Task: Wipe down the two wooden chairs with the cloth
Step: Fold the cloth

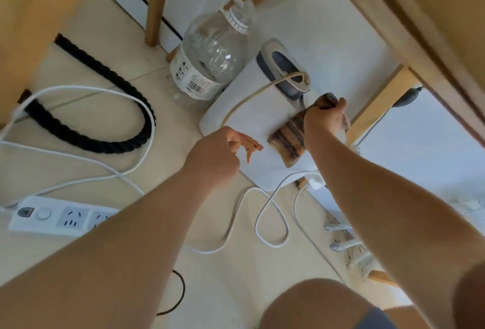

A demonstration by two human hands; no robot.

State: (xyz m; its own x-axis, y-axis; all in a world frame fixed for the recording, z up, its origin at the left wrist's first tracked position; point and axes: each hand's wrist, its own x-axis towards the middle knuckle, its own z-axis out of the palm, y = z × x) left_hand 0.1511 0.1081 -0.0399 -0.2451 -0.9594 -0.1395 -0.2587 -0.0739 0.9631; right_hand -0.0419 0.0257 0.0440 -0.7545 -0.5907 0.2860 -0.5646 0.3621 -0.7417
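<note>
Now, right hand (324,121) grips cloth (288,142), left (212,160) sprayer (249,146)

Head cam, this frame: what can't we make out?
All head view:
Wooden legs: tops cut off by the upper edge; chair or table, cannot tell.
Spray bottle body: hidden by the left hand; only the trigger head shows.
Cloth: middle covered by the right hand.
Water bottle label: print too small.

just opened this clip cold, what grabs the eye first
At centre right, the right hand grips a brown striped cloth, and the left hand holds a brown spray trigger beside it. Beyond them stands a big clear plastic bottle, and a thick black rope loops on the floor at left.
</note>
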